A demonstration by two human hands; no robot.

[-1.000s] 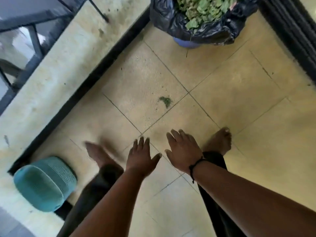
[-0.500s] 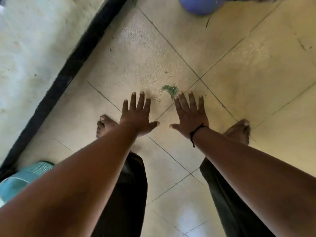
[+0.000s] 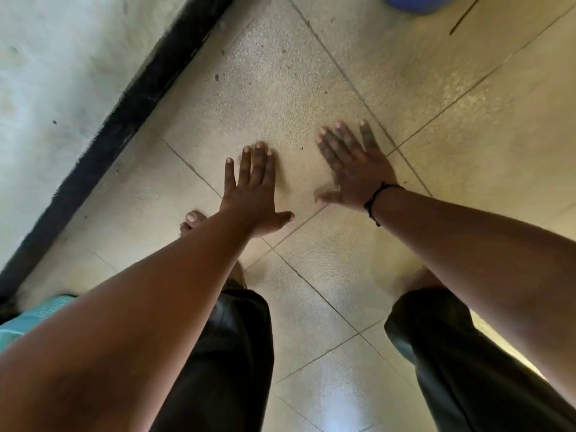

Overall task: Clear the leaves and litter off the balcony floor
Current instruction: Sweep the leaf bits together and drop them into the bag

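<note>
My left hand (image 3: 254, 190) reaches down over the yellowish tiled balcony floor (image 3: 280, 88), palm down, fingers straight and close together, holding nothing. My right hand (image 3: 353, 169) is beside it to the right, fingers spread and blurred by motion, a black cord on the wrist. The small green leaf clump seen a moment ago is not visible; it may lie under my right hand. A few dark specks dot the tile ahead of the hands.
A black skirting strip (image 3: 131, 110) runs diagonally along the pale wall on the left. The blue bin base (image 3: 417, 3) is at the top edge, with a thin dark twig (image 3: 466, 15) beside it. A teal basket (image 3: 28, 319) peeks out at lower left. My bare left foot (image 3: 191, 221) shows behind my forearm.
Both hands have dropped lower and further forward toward the floor. The right hand has moved over the spot where the green clump lay, and the clump has gone out of sight.
</note>
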